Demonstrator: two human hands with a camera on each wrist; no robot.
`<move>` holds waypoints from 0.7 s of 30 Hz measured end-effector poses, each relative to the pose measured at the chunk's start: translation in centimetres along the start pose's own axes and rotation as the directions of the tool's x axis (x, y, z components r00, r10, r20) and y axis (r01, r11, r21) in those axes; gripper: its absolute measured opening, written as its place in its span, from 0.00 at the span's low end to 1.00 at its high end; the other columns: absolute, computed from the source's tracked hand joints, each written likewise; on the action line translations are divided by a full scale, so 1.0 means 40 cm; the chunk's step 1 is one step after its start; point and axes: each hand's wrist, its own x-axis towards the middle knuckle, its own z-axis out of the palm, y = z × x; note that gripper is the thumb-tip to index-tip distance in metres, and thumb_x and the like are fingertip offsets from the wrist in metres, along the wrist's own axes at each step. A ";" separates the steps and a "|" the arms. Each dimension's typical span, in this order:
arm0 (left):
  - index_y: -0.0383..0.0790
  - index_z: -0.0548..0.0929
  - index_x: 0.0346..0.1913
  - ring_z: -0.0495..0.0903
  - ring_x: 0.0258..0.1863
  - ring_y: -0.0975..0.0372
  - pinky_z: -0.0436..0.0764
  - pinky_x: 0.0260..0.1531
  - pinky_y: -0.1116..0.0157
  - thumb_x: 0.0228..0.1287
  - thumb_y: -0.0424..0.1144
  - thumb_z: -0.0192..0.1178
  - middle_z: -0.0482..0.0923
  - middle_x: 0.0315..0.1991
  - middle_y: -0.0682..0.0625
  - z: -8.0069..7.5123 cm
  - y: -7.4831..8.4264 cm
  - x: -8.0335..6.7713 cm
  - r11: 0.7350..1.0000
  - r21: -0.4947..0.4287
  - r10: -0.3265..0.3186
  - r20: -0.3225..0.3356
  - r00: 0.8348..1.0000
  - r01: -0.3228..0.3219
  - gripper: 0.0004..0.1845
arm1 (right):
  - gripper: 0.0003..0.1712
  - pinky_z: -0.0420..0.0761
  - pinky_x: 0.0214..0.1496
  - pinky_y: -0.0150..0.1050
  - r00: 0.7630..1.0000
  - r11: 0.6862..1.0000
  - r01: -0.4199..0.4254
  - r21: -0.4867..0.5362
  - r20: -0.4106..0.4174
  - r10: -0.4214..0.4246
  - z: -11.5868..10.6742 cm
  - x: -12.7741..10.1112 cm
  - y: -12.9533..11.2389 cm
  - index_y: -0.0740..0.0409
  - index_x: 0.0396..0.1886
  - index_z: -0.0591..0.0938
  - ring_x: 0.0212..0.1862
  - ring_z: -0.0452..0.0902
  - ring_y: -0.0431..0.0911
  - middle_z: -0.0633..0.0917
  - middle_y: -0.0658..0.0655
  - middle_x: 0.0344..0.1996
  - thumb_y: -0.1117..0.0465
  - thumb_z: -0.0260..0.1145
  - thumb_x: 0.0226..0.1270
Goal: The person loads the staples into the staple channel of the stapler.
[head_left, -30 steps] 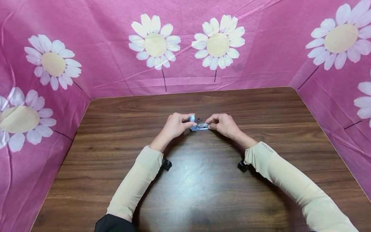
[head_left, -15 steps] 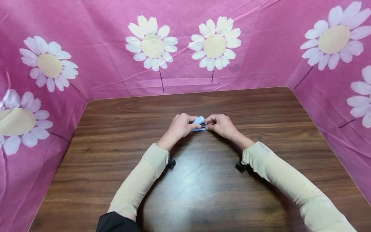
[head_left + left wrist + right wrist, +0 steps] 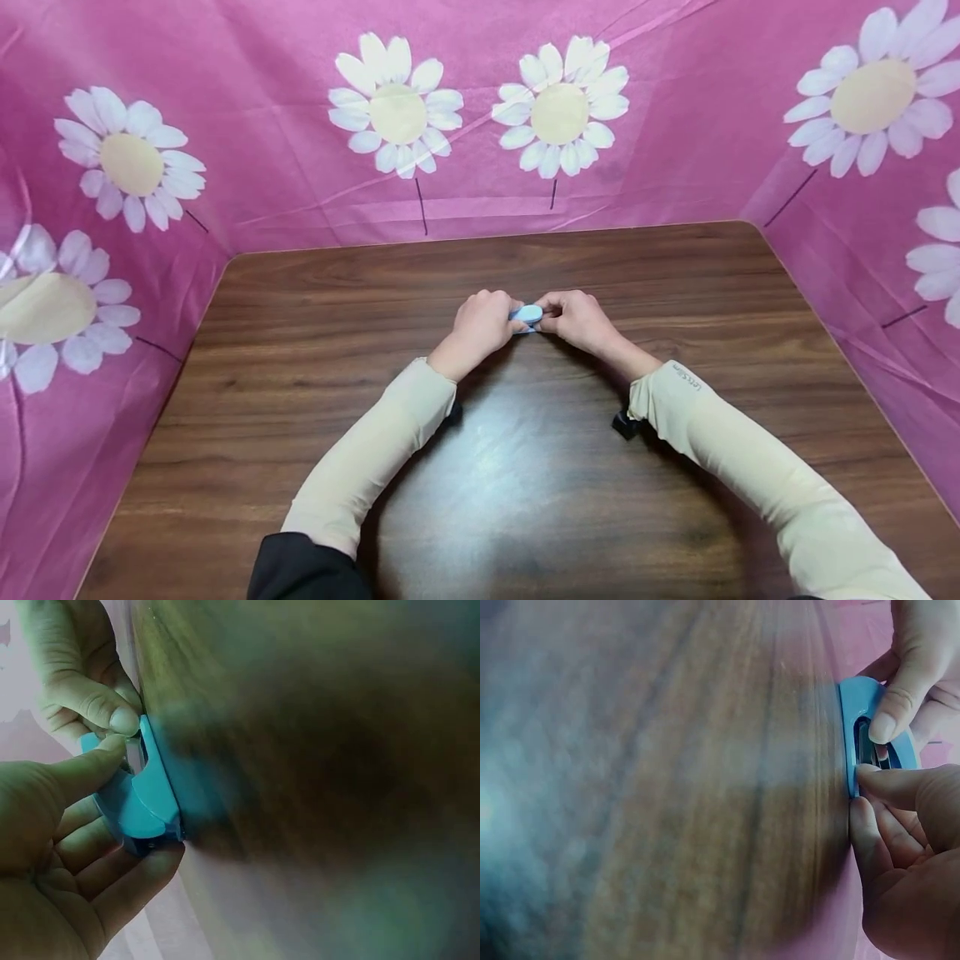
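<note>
A small light-blue stapler [image 3: 528,314] is held between both hands, low over the table. My left hand [image 3: 483,321] grips its hinge end, with the thumb along the side of the body, as the left wrist view shows on the stapler [image 3: 154,787]. At the other end, my right hand [image 3: 577,318] pinches the stapler's tip between thumb and fingers. In the right wrist view the metal staple rail [image 3: 866,742] shows inside the blue body, and both thumbs press close to it. The stapler's top cover now lies over the rail in the head view.
A brown wood-grain table [image 3: 480,500] spreads under both arms. Its far edge meets a pink cloth backdrop [image 3: 285,100] printed with white daisies, which also runs along both sides. Dark camera mounts [image 3: 625,424] sit at the wrists.
One second ago the stapler's cover stood raised with the metal rail exposed. My left hand has moved right and swung the cover down over the rail. The right hand has stayed nearly in place.
</note>
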 end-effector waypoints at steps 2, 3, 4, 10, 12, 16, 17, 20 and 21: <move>0.57 0.87 0.52 0.85 0.40 0.56 0.82 0.33 0.58 0.58 0.54 0.68 0.88 0.46 0.55 -0.002 0.004 0.002 1.000 0.010 -0.006 0.009 1.000 0.006 0.18 | 0.10 0.77 0.44 0.37 1.000 1.000 0.003 -0.004 0.003 -0.003 -0.001 0.002 -0.001 0.50 0.38 0.88 0.36 0.82 0.41 0.90 0.51 0.32 0.62 0.72 0.55; 0.57 0.87 0.52 0.85 0.39 0.56 0.82 0.33 0.58 0.58 0.54 0.68 0.88 0.46 0.55 -0.002 0.005 0.003 1.000 0.015 -0.004 0.011 1.000 0.004 0.18 | 0.09 0.77 0.43 0.37 1.000 1.000 0.003 -0.004 0.003 -0.003 -0.001 0.003 -0.001 0.50 0.38 0.88 0.36 0.81 0.41 0.90 0.51 0.32 0.62 0.72 0.55; 0.57 0.87 0.51 0.85 0.40 0.56 0.82 0.33 0.58 0.59 0.54 0.68 0.88 0.46 0.55 -0.002 0.005 0.003 1.000 0.020 -0.001 0.011 1.000 0.001 0.18 | 0.10 0.77 0.43 0.36 1.000 1.000 0.003 -0.002 0.003 -0.003 -0.002 0.003 -0.002 0.50 0.38 0.88 0.35 0.81 0.41 0.90 0.51 0.31 0.62 0.72 0.55; 0.56 0.85 0.55 0.86 0.42 0.54 0.83 0.35 0.58 0.60 0.54 0.67 0.87 0.49 0.55 0.006 0.003 0.004 0.999 0.040 0.017 0.015 1.000 -0.018 0.20 | 0.10 0.77 0.44 0.36 1.000 1.000 -0.007 0.014 0.031 0.006 -0.006 -0.002 -0.002 0.51 0.39 0.88 0.36 0.81 0.41 0.90 0.51 0.32 0.63 0.72 0.55; 0.57 0.85 0.55 0.86 0.42 0.55 0.83 0.34 0.58 0.59 0.55 0.67 0.87 0.49 0.54 0.007 0.000 0.000 1.000 0.030 0.007 0.012 1.000 -0.008 0.21 | 0.11 0.77 0.44 0.36 0.999 1.000 -0.003 0.020 0.045 0.002 -0.007 -0.002 -0.003 0.51 0.40 0.88 0.36 0.81 0.41 0.90 0.51 0.33 0.63 0.71 0.56; 0.59 0.84 0.56 0.86 0.40 0.55 0.82 0.31 0.58 0.59 0.56 0.66 0.87 0.48 0.53 0.003 -0.006 -0.003 1.000 0.014 0.010 -0.006 1.000 -0.010 0.22 | 0.11 0.77 0.44 0.35 0.999 1.000 0.002 0.031 0.052 -0.003 -0.012 0.002 -0.004 0.51 0.41 0.88 0.37 0.81 0.41 0.90 0.52 0.34 0.62 0.71 0.56; 0.59 0.84 0.57 0.86 0.40 0.55 0.82 0.31 0.57 0.59 0.56 0.66 0.87 0.48 0.53 0.002 -0.008 -0.003 1.000 0.008 0.016 -0.009 1.000 -0.016 0.22 | 0.11 0.77 0.43 0.35 0.999 1.000 0.001 0.030 0.052 -0.002 -0.013 0.002 -0.004 0.51 0.41 0.88 0.37 0.81 0.41 0.90 0.52 0.34 0.62 0.71 0.56; 0.59 0.83 0.57 0.85 0.40 0.55 0.82 0.32 0.57 0.60 0.57 0.65 0.87 0.48 0.53 0.002 -0.015 -0.002 0.999 -0.006 0.033 -0.019 0.999 -0.033 0.23 | 0.11 0.77 0.43 0.34 0.998 1.000 -0.004 0.030 0.060 0.002 -0.016 0.005 -0.001 0.51 0.41 0.88 0.37 0.82 0.41 0.90 0.52 0.35 0.62 0.71 0.57; 0.58 0.83 0.58 0.85 0.39 0.56 0.82 0.32 0.57 0.59 0.57 0.66 0.87 0.49 0.53 0.003 -0.018 -0.001 0.999 -0.014 0.035 -0.023 0.999 -0.035 0.23 | 0.11 0.76 0.43 0.34 0.998 0.999 -0.004 0.031 0.064 0.002 -0.016 0.005 0.001 0.51 0.42 0.88 0.37 0.82 0.41 0.90 0.52 0.35 0.62 0.71 0.57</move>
